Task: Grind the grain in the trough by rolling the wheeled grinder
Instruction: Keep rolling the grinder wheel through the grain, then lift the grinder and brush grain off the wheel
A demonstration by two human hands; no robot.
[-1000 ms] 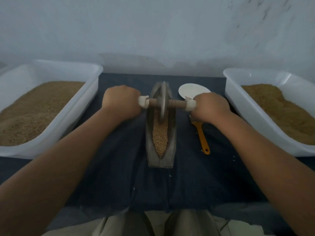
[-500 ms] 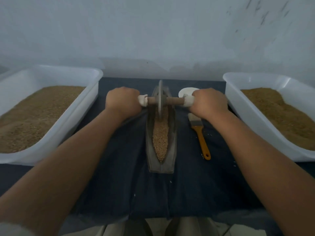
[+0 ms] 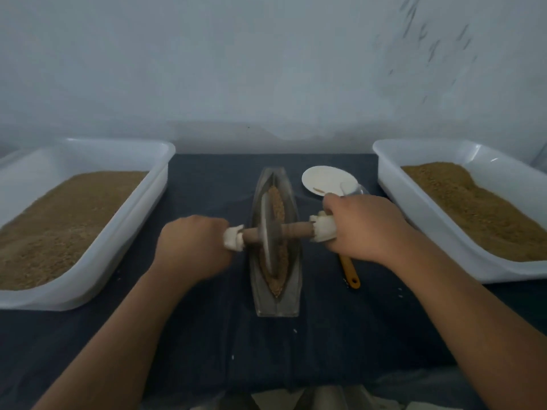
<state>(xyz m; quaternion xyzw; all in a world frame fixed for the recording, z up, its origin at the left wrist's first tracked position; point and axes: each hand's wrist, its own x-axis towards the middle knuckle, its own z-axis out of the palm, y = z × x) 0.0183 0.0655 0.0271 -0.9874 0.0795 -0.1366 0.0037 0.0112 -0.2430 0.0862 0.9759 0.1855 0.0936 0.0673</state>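
A narrow boat-shaped metal trough (image 3: 291,279) lies lengthwise on the dark cloth, with brown grain (image 3: 277,202) along its groove. The wheeled grinder (image 3: 268,235), a metal disc on a wooden axle with white-wrapped ends, stands in the groove around the trough's middle. My left hand (image 3: 192,250) grips the left wrapped end. My right hand (image 3: 364,226) grips the right wrapped end. The axle tilts a little, with its right end higher in the frame.
A white tub (image 3: 130,232) of grain stands at the left and another white tub (image 3: 414,226) at the right. A small white dish (image 3: 328,180) sits behind my right hand. An orange-handled brush (image 3: 350,273) lies right of the trough. A wall rises close behind.
Both hands have drawn the grinder back along the trough, from its far end to around its middle. The white dish and the far grain now show.
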